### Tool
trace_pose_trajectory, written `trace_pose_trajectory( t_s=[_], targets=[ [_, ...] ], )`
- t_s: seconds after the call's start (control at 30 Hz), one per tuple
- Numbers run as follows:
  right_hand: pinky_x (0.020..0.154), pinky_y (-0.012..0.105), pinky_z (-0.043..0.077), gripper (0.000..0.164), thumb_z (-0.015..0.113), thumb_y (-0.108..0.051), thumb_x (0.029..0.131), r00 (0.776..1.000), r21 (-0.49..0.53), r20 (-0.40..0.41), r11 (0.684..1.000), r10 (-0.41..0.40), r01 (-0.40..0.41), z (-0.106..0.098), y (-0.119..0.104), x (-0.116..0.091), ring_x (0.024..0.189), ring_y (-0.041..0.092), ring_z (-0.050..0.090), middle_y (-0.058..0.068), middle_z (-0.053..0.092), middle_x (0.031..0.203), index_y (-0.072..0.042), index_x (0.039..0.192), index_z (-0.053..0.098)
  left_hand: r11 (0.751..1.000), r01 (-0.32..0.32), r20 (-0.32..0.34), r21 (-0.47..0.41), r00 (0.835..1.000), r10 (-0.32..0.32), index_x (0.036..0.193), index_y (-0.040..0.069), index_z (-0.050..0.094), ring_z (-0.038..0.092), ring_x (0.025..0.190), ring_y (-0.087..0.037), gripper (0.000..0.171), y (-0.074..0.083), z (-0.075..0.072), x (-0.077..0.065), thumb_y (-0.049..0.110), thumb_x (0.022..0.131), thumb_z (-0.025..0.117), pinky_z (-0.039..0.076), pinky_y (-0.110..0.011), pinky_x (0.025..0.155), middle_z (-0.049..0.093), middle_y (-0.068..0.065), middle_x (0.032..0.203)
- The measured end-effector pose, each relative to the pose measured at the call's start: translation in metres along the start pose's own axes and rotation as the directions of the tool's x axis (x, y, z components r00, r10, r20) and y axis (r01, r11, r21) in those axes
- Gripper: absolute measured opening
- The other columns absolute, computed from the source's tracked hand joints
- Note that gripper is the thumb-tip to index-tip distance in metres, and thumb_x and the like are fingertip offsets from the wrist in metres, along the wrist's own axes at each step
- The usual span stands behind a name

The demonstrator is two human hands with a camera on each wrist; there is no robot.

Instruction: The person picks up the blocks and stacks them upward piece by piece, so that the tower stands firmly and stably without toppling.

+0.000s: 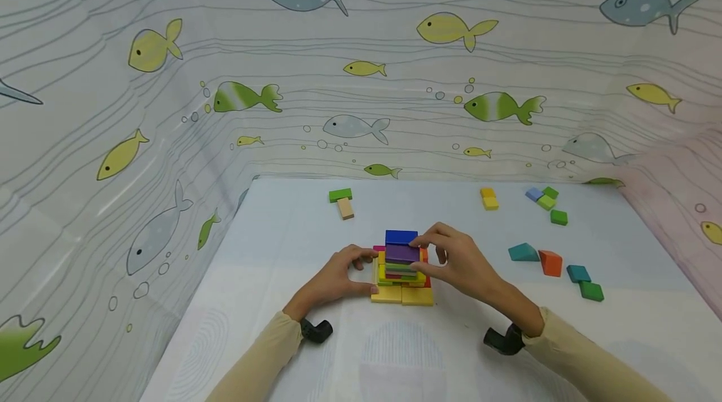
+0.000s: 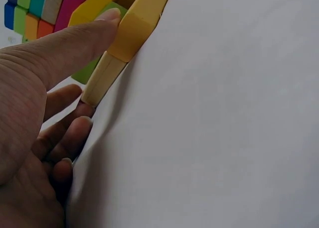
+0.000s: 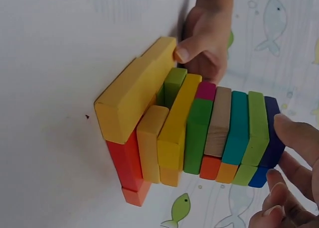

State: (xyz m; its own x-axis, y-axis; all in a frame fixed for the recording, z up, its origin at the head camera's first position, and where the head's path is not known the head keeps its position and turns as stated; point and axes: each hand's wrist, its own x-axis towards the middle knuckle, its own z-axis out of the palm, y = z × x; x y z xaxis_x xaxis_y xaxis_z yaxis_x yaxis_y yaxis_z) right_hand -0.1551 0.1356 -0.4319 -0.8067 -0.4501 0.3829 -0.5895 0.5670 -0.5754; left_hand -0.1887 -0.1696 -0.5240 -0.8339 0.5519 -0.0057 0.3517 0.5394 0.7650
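A layered stack of coloured wooden blocks stands on the table, with yellow base blocks (image 1: 386,294) along its front. On its top lie a purple block (image 1: 402,254) and, behind it, a blue block (image 1: 402,237). My right hand (image 1: 459,261) pinches the purple block at its right end, thumb in front and fingers behind. In the right wrist view the layers below include light green (image 3: 256,123), teal (image 3: 236,128) and bare wood (image 3: 218,123). My left hand (image 1: 333,276) rests against the stack's left side. Its thumb touches the front yellow corner, and its fingers reach beside a plain wood piece (image 2: 103,78).
Behind the stack lie a green block (image 1: 340,195) and a wooden one (image 1: 346,209). Two yellow blocks (image 1: 489,199) and a blue and green group (image 1: 543,197) are at the back right. Teal (image 1: 523,252), orange (image 1: 550,263) and green (image 1: 591,291) blocks lie right of my right hand.
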Motion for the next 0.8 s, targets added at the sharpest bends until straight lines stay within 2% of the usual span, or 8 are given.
trace_pose_trajectory(
  t_s=[0.07, 0.17, 0.27, 0.33, 0.5, 0.67, 0.8],
  targets=[
    [0.063, 0.024, 0.048, 0.041, 0.091, -0.023, 0.08, 1.0, 0.018, -0.008, 1.0, 0.009, -0.009, 0.0, 0.001, 0.001, 0.076, 0.012, 0.051, -0.003, 0.059, 0.107, -0.017, 0.117, 0.075, 1.0, 0.0, -0.003, -0.003, 1.0, 0.0, 0.143, 0.03, 0.057, 0.051, 0.104, -0.013, 0.072, 0.0, 0.0, 0.0, 0.05, 0.081, 0.086, 0.042, -0.039, 0.094, 0.056, 0.012, 0.126],
    [0.063, 0.026, 0.051, 0.056, 0.092, -0.029, 0.078, 0.999, 0.037, -0.002, 0.999, 0.037, -0.037, -0.001, 0.002, 0.005, 0.076, 0.013, 0.053, 0.003, 0.059, 0.122, -0.018, 0.129, 0.07, 1.0, 0.004, -0.004, -0.003, 1.0, -0.004, 0.143, 0.031, 0.057, 0.051, 0.104, -0.012, 0.072, 0.001, -0.001, 0.0, 0.051, 0.081, 0.087, 0.042, -0.039, 0.094, 0.056, 0.012, 0.126],
    [0.063, 0.03, 0.054, 0.073, 0.092, -0.034, 0.078, 0.997, 0.056, 0.048, 0.996, 0.065, -0.068, -0.001, 0.005, 0.01, 0.077, 0.013, 0.056, 0.004, 0.057, 0.139, -0.02, 0.142, 0.061, 1.0, 0.008, -0.005, 0.002, 1.0, -0.008, 0.143, 0.032, 0.057, 0.051, 0.105, -0.012, 0.072, 0.002, -0.001, -0.001, 0.052, 0.08, 0.086, 0.041, -0.039, 0.095, 0.056, 0.013, 0.126],
    [0.064, 0.03, 0.053, 0.078, 0.091, -0.035, 0.08, 0.993, 0.071, 0.091, 0.994, 0.073, -0.079, 0.0, 0.007, 0.012, 0.078, 0.013, 0.056, 0.002, 0.058, 0.141, -0.021, 0.148, 0.055, 1.0, 0.006, -0.006, 0.005, 1.0, -0.006, 0.143, 0.032, 0.056, 0.051, 0.105, -0.012, 0.072, 0.002, -0.001, -0.001, 0.052, 0.081, 0.086, 0.041, -0.04, 0.095, 0.056, 0.013, 0.126],
    [0.062, 0.026, 0.051, 0.075, 0.089, -0.033, 0.083, 0.989, 0.107, 0.137, 0.991, 0.062, -0.077, 0.001, 0.009, 0.014, 0.079, 0.016, 0.056, 0.0, 0.063, 0.132, -0.022, 0.148, 0.055, 1.0, -0.002, -0.004, -0.003, 1.0, 0.002, 0.143, 0.032, 0.056, 0.051, 0.105, -0.013, 0.071, 0.003, -0.001, -0.001, 0.053, 0.081, 0.085, 0.038, -0.042, 0.095, 0.056, 0.012, 0.126],
    [0.063, 0.028, 0.052, 0.074, 0.09, -0.032, 0.082, 0.988, 0.121, 0.15, 0.991, 0.037, -0.056, -0.001, 0.01, 0.015, 0.08, 0.015, 0.056, 0.0, 0.063, 0.136, -0.022, 0.147, 0.056, 1.0, -0.001, -0.003, 0.002, 1.0, 0.001, 0.142, 0.033, 0.056, 0.051, 0.104, -0.012, 0.071, 0.001, -0.001, -0.001, 0.053, 0.081, 0.085, 0.038, -0.042, 0.095, 0.056, 0.013, 0.126],
    [0.064, 0.032, 0.054, 0.076, 0.088, -0.039, 0.082, 0.989, 0.116, 0.146, 0.992, 0.03, -0.048, -0.004, 0.013, 0.015, 0.081, 0.012, 0.057, -0.002, 0.06, 0.141, -0.024, 0.149, 0.054, 1.0, -0.007, -0.008, 0.004, 1.0, 0.007, 0.142, 0.033, 0.056, 0.052, 0.104, -0.011, 0.071, 0.0, -0.001, -0.001, 0.053, 0.081, 0.085, 0.038, -0.042, 0.096, 0.056, 0.014, 0.126]
  ],
)
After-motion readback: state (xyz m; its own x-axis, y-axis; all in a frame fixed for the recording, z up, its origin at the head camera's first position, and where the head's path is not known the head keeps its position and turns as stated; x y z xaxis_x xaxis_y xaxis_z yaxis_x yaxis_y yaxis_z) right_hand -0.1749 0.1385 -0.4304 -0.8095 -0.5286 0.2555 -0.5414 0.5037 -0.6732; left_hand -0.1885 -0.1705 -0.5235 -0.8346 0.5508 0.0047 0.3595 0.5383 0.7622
